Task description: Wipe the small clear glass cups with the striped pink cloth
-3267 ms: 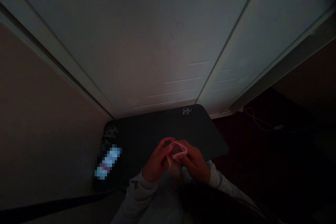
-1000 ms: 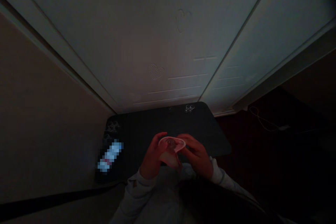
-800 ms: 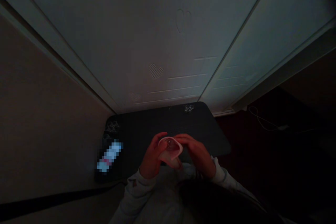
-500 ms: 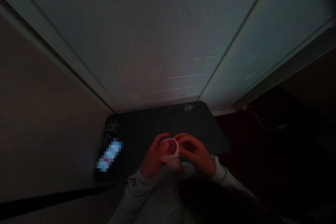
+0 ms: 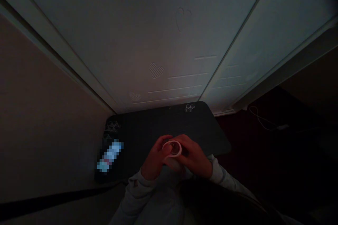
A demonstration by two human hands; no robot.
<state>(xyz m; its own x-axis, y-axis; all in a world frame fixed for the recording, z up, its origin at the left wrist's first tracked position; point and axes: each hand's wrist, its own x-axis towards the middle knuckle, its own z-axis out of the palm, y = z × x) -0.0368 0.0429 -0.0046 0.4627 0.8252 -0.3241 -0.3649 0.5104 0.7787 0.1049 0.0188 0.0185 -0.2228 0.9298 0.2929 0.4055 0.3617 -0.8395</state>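
Above the near part of a dark tabletop (image 5: pixel 150 124), a pale roll-like ring (image 5: pixel 173 161) with a round opening sits between my two hands. My left hand (image 5: pixel 156 156) is closed on its left side, with the thumb at the rim of the opening. From the right, my right hand (image 5: pixel 194 154) wraps its fingers against the other side. The dim red light hides the fingertips and whatever is inside the opening.
A blurred lit phone (image 5: pixel 109 156) lies at the table's left edge, near clear tangled bits (image 5: pixel 113 126). Another small clear piece (image 5: pixel 189 108) is at the back right. Behind stands a white panel (image 5: pixel 132 42) with hearts; a cable (image 5: pixel 261 121) lies right.
My right hand has moved slightly left and closed in around the pale object. The object has shifted a little to the right and tilted.
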